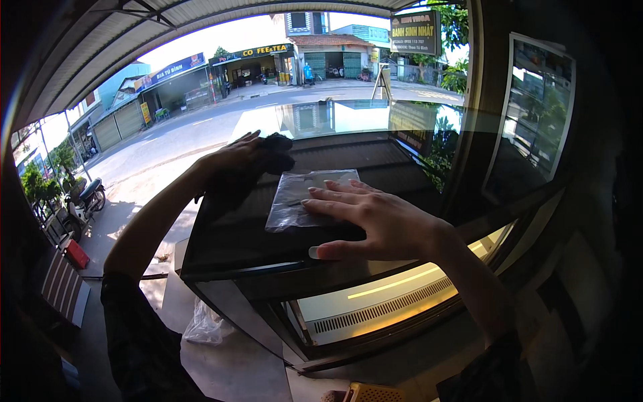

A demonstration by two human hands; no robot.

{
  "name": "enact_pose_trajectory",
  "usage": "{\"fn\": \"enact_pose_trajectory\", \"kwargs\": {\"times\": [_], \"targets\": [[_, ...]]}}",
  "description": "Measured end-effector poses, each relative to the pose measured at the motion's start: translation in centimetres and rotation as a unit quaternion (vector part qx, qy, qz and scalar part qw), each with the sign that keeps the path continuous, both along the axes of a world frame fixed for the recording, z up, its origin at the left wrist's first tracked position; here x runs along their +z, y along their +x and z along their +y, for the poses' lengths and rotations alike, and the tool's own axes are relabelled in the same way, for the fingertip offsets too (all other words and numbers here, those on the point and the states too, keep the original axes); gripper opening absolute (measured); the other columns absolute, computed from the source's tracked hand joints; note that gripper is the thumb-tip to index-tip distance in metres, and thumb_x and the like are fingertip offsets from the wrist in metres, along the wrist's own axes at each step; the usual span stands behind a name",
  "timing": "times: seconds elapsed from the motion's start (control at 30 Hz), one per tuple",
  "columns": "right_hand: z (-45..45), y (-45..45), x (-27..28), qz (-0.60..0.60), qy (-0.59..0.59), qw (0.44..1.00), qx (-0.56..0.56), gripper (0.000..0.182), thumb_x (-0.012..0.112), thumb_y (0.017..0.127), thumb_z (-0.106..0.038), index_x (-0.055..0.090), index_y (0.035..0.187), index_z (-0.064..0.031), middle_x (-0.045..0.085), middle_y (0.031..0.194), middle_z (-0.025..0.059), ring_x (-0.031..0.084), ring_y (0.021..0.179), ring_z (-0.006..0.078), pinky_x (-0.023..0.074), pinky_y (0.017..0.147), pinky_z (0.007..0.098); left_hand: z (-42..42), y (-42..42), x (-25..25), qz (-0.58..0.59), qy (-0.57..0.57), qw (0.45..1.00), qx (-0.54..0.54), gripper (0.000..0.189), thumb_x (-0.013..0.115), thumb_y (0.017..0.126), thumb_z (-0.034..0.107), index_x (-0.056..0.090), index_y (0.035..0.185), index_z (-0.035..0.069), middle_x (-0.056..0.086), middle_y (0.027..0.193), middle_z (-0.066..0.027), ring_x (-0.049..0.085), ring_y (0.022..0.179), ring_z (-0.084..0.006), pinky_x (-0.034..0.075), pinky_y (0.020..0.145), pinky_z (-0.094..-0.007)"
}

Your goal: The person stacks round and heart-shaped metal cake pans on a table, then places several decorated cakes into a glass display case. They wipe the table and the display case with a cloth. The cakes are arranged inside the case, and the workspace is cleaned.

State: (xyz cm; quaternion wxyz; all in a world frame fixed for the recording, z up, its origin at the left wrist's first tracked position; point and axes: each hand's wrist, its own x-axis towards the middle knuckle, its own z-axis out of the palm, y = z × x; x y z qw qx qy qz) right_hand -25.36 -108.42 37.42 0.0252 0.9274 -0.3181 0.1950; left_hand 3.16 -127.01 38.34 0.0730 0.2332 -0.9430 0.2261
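My right hand (371,216) lies flat, palm down, on a clear plastic bag (289,211), thumb apart from the fingers. The bag rests on the glossy dark top (226,246) of a display case. At the top's left side, my left hand (236,156) grips a bunched dark cloth (279,151) against the surface. Shadow hides part of that hand's fingers. Below the top, the lit interior (382,296) of the case shows a slotted vent strip.
A framed panel (535,110) stands to the right. A white plastic bag (206,324) hangs or lies below the case's left side. A perforated yellowish plastic item (374,393) is at the bottom. Further left are a red box (76,254) and a parked motorbike (85,201).
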Motion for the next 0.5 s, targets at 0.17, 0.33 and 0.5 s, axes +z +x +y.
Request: {"fn": "enact_pose_trajectory", "kwargs": {"times": [0.17, 0.33, 0.5], "targets": [[-0.1, -4.5, 0.8, -0.036, 0.073, 0.986, -0.147, 0.078, 0.037, 0.077, -0.067, 0.044, 0.123, -0.0049, 0.038, 0.13, 0.0165, 0.027, 0.126, 0.0295, 0.0194, 0.105, 0.0385, -8.6, -1.0, -1.1, 0.207, 0.027, 0.926, 0.314, 0.037, 0.034, 0.09, 0.027, 0.043, 0.12, 0.006, 0.04, 0.126, -0.0174, 0.04, 0.115, -0.0328, 0.029, 0.1, -0.0378], [-1.6, -10.3, 0.6, -0.078, 0.061, 0.924, -0.369, 0.073, 0.042, 0.078, -0.062, 0.045, 0.123, -0.0047, 0.037, 0.131, 0.017, 0.028, 0.126, 0.0287, 0.0221, 0.104, 0.0369, -6.5, -4.6, 1.5, 0.192, 0.169, 0.904, 0.343, 0.04, 0.036, 0.089, 0.032, 0.044, 0.118, 0.005, 0.042, 0.123, -0.0194, 0.043, 0.111, -0.0341, 0.034, 0.095, -0.0383], [-2.8, -13.1, 0.7, -0.074, 0.025, 0.871, -0.485, 0.071, 0.045, 0.077, -0.061, 0.046, 0.123, -0.0077, 0.034, 0.133, 0.017, 0.03, 0.124, 0.031, 0.0243, 0.102, 0.0373, -0.9, -9.2, 0.2, 0.001, -0.035, 0.995, -0.096, 0.039, 0.038, 0.09, 0.025, 0.04, 0.124, 0.007, 0.038, 0.128, -0.0183, 0.033, 0.121, -0.0318, 0.029, 0.1, -0.0399]]}}
